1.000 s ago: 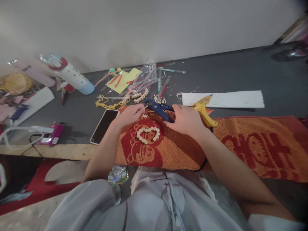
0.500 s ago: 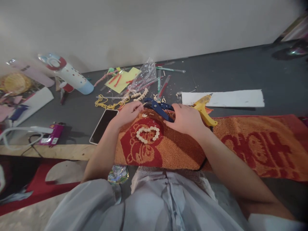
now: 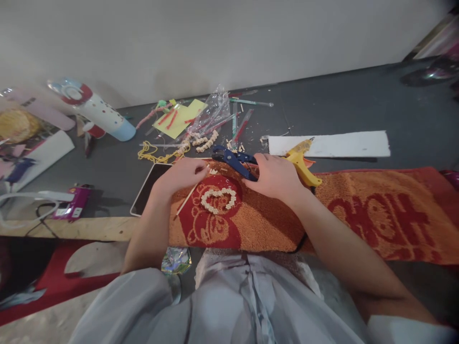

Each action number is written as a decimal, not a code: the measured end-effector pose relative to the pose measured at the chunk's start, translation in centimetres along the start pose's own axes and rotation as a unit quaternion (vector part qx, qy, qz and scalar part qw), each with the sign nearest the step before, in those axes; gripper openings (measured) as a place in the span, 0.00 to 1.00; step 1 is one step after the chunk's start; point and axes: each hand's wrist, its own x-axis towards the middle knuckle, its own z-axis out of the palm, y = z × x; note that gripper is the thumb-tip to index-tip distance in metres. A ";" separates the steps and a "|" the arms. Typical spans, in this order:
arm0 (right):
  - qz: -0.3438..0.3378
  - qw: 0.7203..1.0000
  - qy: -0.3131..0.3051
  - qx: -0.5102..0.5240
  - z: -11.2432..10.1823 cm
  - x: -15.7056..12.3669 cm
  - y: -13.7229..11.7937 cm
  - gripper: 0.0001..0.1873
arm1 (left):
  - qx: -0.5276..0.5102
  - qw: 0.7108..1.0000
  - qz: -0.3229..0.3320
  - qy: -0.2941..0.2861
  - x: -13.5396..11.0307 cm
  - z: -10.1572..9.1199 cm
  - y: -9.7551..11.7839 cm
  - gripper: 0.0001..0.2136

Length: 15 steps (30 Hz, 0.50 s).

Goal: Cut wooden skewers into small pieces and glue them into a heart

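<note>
My left hand (image 3: 182, 174) is closed with its fingertips pinched on a thin wooden stick (image 3: 186, 202), which slants down toward me over the towel. My right hand (image 3: 278, 176) is wrapped round the handles of blue cutting pliers (image 3: 234, 161), whose jaws point left toward my left hand. A heart outline made of short pale stick pieces (image 3: 218, 200) lies on the orange and red towel (image 3: 268, 224) below the pliers. A few cut pieces (image 3: 213, 171) rest on the towel between my hands.
Behind my right hand is a yellow glue gun (image 3: 303, 165), beside a white strip (image 3: 347, 144). A phone (image 3: 146, 191) lies under my left forearm. Yellow paper (image 3: 179, 118), plastic wrapping (image 3: 217, 110) and scraps lie at the back. A bottle (image 3: 103, 114) and a purple adapter (image 3: 76, 203) are left.
My left hand has moved slightly left and toward me, away from the pliers' jaws. The stick now shows slanting down across the towel. My right hand still grips the pliers.
</note>
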 end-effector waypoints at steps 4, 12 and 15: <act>-0.003 1.000 -0.007 0.004 0.1 0.0 0.0 0.26 | -0.004 1.000 0.006 -0.027 0.3 0.4 -0.1 0.16; -0.008 1.000 -0.008 0.005 0.2 0.0 0.0 0.27 | -0.029 0.999 -0.018 0.031 0.4 0.4 0.9 0.17; -0.009 1.000 0.000 0.004 0.2 -0.1 0.0 0.27 | -0.039 0.997 -0.038 0.056 0.4 0.4 0.8 0.16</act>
